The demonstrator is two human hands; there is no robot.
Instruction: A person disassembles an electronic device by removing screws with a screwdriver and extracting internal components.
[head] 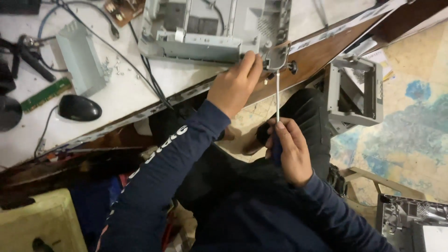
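Note:
A grey metal computer chassis [205,32] lies on the white table [121,93], its corner jutting past the table's edge. My left hand [235,84] grips that corner by a small metal bracket [276,57]. My right hand [287,149] is closed around the dark blue handle of a screwdriver [277,100]. Its thin shaft points up, and its tip touches the underside of the bracket. A black knob [292,67] sticks out just right of the bracket.
On the table lie a black mouse [79,108], a green memory stick [45,94], a grey metal cage [80,58], loose screws and black cables [149,74]. A grey drive cage [355,91] stands on the floor at right, another chassis [410,224] at bottom right.

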